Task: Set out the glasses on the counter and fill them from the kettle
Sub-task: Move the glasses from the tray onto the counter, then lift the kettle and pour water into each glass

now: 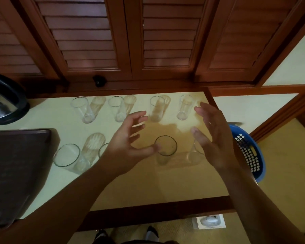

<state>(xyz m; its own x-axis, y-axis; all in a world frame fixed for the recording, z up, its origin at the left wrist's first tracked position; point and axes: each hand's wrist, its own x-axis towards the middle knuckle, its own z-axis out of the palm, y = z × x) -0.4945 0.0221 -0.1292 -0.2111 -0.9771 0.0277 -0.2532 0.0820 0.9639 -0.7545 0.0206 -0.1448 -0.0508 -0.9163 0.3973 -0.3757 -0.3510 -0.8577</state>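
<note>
Several clear empty glasses stand upright on the pale counter in two rows. The far row runs from a glass at the left to a glass at the right. In the near row, one glass stands between my hands and another glass stands beside the tray. My left hand hovers with spread fingers, its thumb touching the middle glass's rim. My right hand is held open over a partly hidden glass. The steel and black kettle stands at the far left.
A dark brown tray lies at the counter's left front. Wooden louvred doors rise behind the counter. A blue perforated basket sits past the right edge, lower down. The counter's wooden front rim is near my body.
</note>
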